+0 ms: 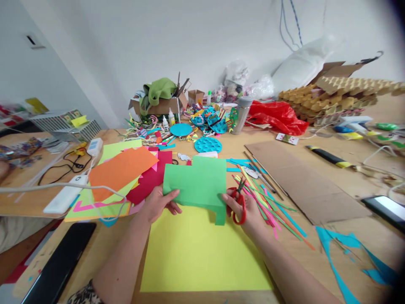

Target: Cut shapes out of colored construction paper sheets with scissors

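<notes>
A green paper sheet (pixel 198 183) with notched corners is held up over a yellow sheet (pixel 202 253) lying on the wooden table (pixel 335 253). My left hand (pixel 158 204) pinches the green sheet's lower left edge. My right hand (pixel 243 209) grips red-handled scissors (pixel 239 202), blades pointing up and away, and its fingers also touch the green sheet's right edge.
A stack of orange, red and lime papers (pixel 123 177) lies to the left, thin coloured paper strips (pixel 268 202) to the right, beside a cardboard sheet (pixel 303 181). A black tablet (pixel 60 266) lies front left, a phone (pixel 384 209) far right. Craft clutter fills the back.
</notes>
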`<state>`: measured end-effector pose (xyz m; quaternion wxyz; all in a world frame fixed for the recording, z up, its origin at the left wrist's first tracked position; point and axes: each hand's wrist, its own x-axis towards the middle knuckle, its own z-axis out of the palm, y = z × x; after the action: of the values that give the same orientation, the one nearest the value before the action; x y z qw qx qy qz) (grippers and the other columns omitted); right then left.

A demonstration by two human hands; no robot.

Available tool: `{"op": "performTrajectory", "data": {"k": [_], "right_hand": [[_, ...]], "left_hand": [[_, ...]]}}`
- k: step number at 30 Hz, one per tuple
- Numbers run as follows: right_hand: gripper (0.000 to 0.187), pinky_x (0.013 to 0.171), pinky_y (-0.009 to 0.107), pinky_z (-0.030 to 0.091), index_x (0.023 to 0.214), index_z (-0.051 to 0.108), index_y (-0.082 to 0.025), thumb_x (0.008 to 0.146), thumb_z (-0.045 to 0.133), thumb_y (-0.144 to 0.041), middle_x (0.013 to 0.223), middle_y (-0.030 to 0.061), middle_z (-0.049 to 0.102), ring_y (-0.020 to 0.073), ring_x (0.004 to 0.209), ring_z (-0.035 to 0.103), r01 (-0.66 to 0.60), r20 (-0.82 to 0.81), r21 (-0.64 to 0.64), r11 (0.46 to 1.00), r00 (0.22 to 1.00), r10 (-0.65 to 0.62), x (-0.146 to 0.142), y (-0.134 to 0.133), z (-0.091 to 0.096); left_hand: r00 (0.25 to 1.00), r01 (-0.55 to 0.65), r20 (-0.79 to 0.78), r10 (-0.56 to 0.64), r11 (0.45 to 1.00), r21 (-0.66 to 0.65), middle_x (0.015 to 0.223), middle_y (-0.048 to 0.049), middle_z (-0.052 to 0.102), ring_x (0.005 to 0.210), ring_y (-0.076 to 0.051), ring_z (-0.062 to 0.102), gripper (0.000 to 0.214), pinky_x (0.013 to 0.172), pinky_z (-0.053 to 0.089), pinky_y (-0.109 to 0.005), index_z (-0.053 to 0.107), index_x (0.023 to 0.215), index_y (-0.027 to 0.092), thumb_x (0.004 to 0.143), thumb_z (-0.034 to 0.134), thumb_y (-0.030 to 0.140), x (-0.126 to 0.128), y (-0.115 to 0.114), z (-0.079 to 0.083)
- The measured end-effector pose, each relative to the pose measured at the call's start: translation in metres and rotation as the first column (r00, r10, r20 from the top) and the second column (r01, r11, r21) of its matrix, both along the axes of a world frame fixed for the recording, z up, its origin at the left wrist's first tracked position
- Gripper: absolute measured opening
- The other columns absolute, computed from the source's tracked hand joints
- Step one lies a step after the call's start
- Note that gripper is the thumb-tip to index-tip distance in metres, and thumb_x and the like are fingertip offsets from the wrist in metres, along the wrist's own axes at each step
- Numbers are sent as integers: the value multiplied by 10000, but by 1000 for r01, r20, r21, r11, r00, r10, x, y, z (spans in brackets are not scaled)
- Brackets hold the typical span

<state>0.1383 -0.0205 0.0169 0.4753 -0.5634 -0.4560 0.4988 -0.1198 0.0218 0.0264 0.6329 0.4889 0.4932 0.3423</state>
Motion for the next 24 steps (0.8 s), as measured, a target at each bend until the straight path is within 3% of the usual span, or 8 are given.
{"op": "performTrajectory", "data": {"k": [4,8,14,17,21,24], "right_hand": [[337,442,229,381,747,562,-182,743,664,-503,528,-20,536,109,447,486,36,-37,80,996,999,-34,7,1,4],[353,399,222,317,647,508,-191,678,736,-459,475,-47,483,91,399,431,86,-85,87,993,993,-78,11,4,-3],[331,390,229,325,620,480,-203,703,720,-415,454,-37,503,102,379,444,114,-104,94,989,989,-104,6,2,-7],[327,403,236,355,625,477,-210,712,704,-430,459,-33,512,113,388,469,170,-120,92,981,980,-158,3,0,-5],[329,450,254,412,598,490,-213,721,686,-447,505,-9,556,136,434,533,218,-139,83,972,969,-205,-2,-1,-5],[311,495,270,457,602,532,-209,715,686,-454,555,12,605,159,481,590,215,-138,66,974,969,-204,-8,-5,-4]], "left_hand": [[997,79,-18,-79,996,-30,557,-56,681,427,-191,634,351,398,472,-258,585,831,134,713,702,443,-1,-2,2],[987,141,-68,-145,989,-54,555,-75,686,384,-174,609,349,355,435,-229,574,804,138,715,695,453,-1,-3,5],[993,-95,69,96,995,-19,481,-5,623,387,-147,590,338,378,437,-223,580,725,151,710,696,469,-4,3,4],[967,-140,210,142,990,-28,560,-47,665,488,-169,640,413,419,457,-234,621,747,139,717,655,550,-1,6,5],[927,27,375,-13,999,-30,836,-134,726,742,-245,689,614,615,545,-342,667,926,121,654,634,670,12,0,3],[923,161,355,-151,987,-1,838,-143,726,780,-251,684,532,726,533,-376,689,866,110,659,684,601,23,-8,-3]]}}
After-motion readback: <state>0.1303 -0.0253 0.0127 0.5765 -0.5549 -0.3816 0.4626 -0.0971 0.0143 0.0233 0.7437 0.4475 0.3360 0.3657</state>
